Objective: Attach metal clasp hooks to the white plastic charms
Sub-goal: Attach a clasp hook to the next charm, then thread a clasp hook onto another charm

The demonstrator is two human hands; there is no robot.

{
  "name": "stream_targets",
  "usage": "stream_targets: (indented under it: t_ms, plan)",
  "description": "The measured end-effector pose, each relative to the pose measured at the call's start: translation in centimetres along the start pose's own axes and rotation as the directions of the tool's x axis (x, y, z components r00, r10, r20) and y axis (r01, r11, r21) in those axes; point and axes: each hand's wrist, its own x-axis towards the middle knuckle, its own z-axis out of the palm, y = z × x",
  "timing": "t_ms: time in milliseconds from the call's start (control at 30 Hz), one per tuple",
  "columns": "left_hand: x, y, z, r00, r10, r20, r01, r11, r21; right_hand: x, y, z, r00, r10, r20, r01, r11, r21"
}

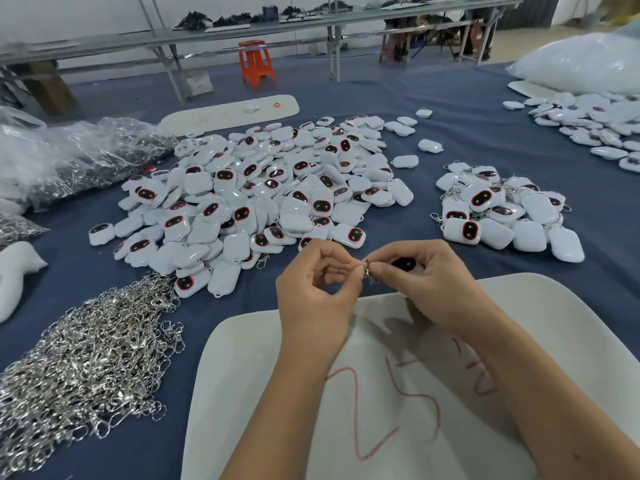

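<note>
Both hands are up over the near edge of the table, working above a white board (pixel 571 341) with red marker scribbles on it. The right hand (pixel 426 285) has its fingers curled round a white charm (pixel 404 264), dark oval face with the red rim turned up and away toward the far edge; most of the body is hidden in the hand, so I can't really call its long axis. The left hand (pixel 317 292) is pinching a small metal clasp hook (pixel 367 271) between thumb and forefinger, other fingers loosely curled. The hook sits right between the two sets of fingertips, just beside the left end of the charm, standing roughly upright with its lower end hanging down; too small to tell if it's actually through the charm's loop. Near left corner: a big tangled heap of loose clasp hooks (pixel 83 368) on the blue cloth. Middle of the table: a huge pile of charms (pixel 263 188), faces pointing every which way. Toward the right edge, a smaller pile of charms with hooks on them (pixel 502 209). Far left there's a clear bag of hooks (pixel 86 154), far right corner a white bag (pixel 581 64) and more charms (pixel 588 126). Orange stool (pixel 257 62) on the floor beyond the table.
</note>
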Motion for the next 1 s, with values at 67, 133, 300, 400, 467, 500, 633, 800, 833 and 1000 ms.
stream_targets:
  t_ms: [67,133,300,400,467,500,633,800,833,1000]
  plan:
    - [0.0,-0.1,0.0,1.000,-0.001,0.017,0.000,1.000,0.008,0.0,0.1,0.0,0.999,-0.025,-0.023,0.025,1.000,0.015]
    - [0.0,-0.2,-0.1,0.999,0.013,0.039,-0.014,0.999,0.033,0.0,0.3,0.0,0.999,-0.035,-0.028,0.036,0.999,0.032]
    - [0.0,-0.6,-0.2,0.996,0.039,0.077,-0.047,0.993,0.110,0.0,0.5,0.2,0.970,-0.223,-0.101,0.198,0.957,-0.211]
    - [0.0,-0.8,-0.2,0.993,0.039,0.108,-0.055,0.987,0.152,0.1,0.8,0.3,0.924,-0.372,-0.090,0.313,0.870,-0.380]
    - [0.1,-0.9,-0.3,0.994,0.039,0.104,-0.058,0.982,0.181,0.2,0.9,0.2,0.911,-0.402,-0.094,0.333,0.851,-0.406]
    - [0.1,-0.9,-0.4,0.994,0.033,0.103,-0.051,0.982,0.183,0.2,0.9,0.2,0.909,-0.406,-0.096,0.335,0.848,-0.410]
    - [0.3,-1.1,-0.4,0.990,-0.004,0.138,-0.018,0.987,0.159,0.2,0.8,0.3,0.914,-0.395,-0.096,0.336,0.867,-0.368]
    - [0.4,-0.9,-0.6,0.986,0.001,0.167,-0.020,0.993,0.114,0.1,0.5,0.2,0.928,-0.367,-0.071,0.327,0.889,-0.320]
    - [0.5,-0.9,-0.6,0.986,0.003,0.165,-0.018,0.995,0.094,0.1,0.5,0.3,0.928,-0.366,-0.066,0.328,0.889,-0.320]
    - [0.6,-0.8,-0.8,0.983,-0.025,0.183,0.025,1.000,0.000,0.1,0.4,0.3,0.928,-0.368,-0.067,0.331,0.891,-0.310]
